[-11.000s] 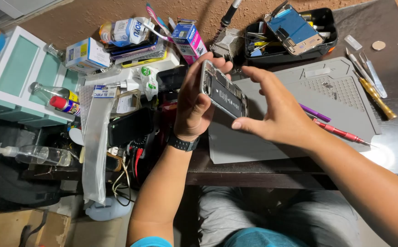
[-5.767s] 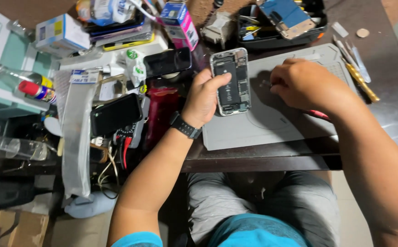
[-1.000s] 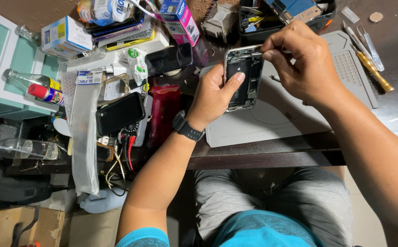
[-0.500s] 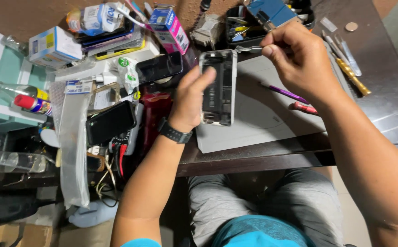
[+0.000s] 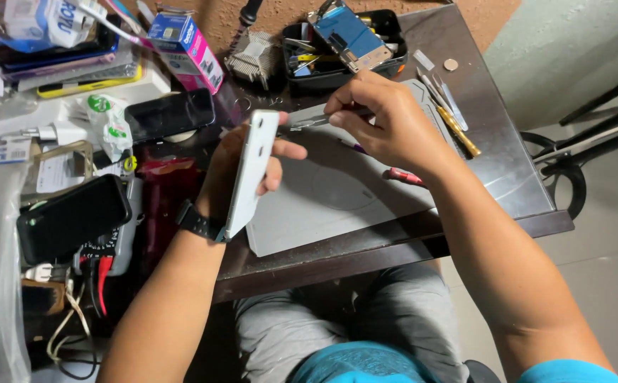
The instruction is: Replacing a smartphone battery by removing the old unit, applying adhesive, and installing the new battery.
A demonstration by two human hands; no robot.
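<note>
Phone (image 5: 251, 170) and tweezers (image 5: 309, 122) in hands

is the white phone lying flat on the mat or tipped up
Tipped up: the left hand holds the slim white phone on edge above the grey work mat, its back showing.

Dark wooden table (image 5: 497, 167), grey work mat (image 5: 337, 195), black parts tray (image 5: 295, 53), coin (image 5: 451, 64), red-handled screwdriver (image 5: 403, 176)
</note>
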